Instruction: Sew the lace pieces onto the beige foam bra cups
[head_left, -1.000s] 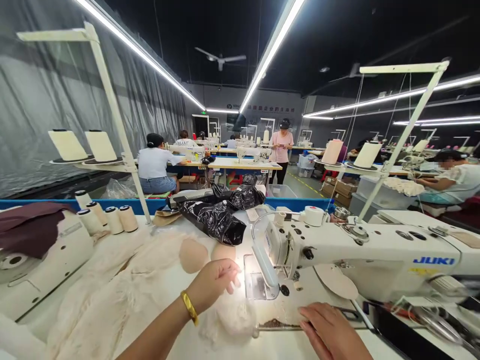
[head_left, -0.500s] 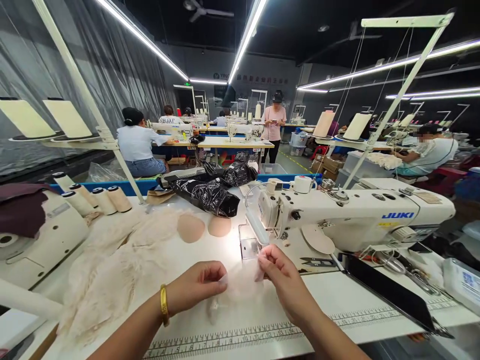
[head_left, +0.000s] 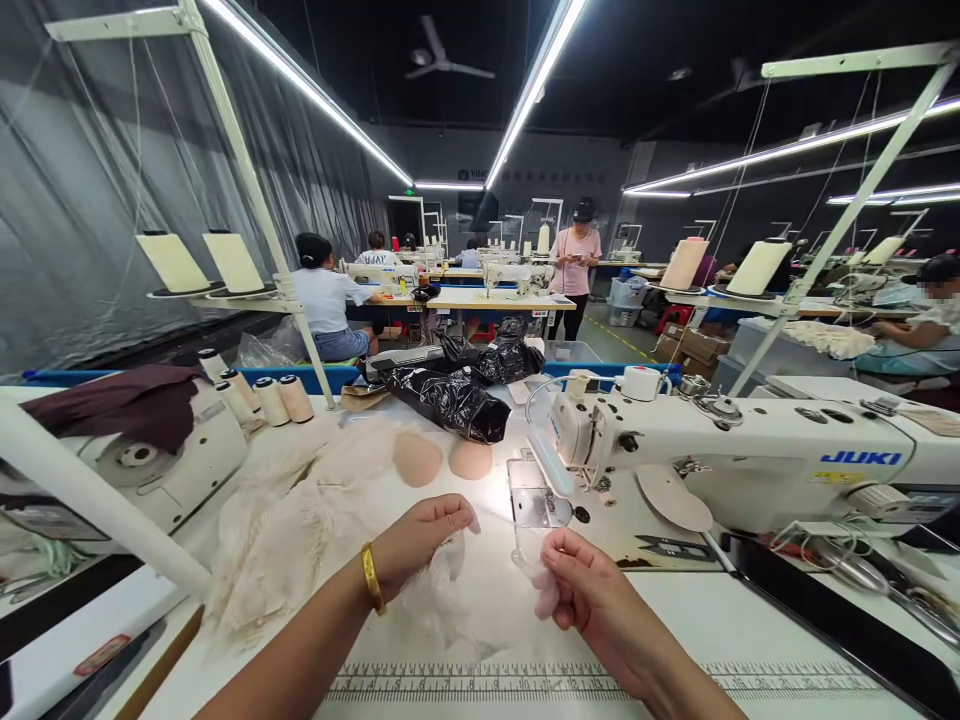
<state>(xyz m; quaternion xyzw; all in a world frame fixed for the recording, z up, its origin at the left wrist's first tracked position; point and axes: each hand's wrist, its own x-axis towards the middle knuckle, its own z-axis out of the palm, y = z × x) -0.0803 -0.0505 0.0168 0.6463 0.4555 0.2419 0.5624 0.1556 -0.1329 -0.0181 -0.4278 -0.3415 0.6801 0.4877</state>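
Observation:
A piece of sheer whitish fabric [head_left: 448, 590] is held over the table in front of the sewing machine [head_left: 765, 455]. My left hand [head_left: 424, 545], with a gold bangle at the wrist, pinches one part of it between thumb and fingers. Opposite it, my right hand [head_left: 589, 590] has its fingers closed on another part, and a thin strip runs between the two. The fabric's outline is hard to make out against the white tabletop. Beyond my hands lie two beige pads [head_left: 418, 460], left of the lit needle plate [head_left: 538, 507].
A heap of cream fabric [head_left: 277, 530] covers the left side. Black plastic bags [head_left: 450, 400] lie behind the pads. Thread snips [head_left: 675, 547] rest near the machine, beside a long black tray [head_left: 832, 610]. Thread cones [head_left: 281, 400] stand at back left. A printed ruler [head_left: 480, 683] runs along the front edge.
The view has turned left, so things sit further right. My hands have moved slightly apart, the right one nearer to me. The fabric between them now shows as a thin strip.

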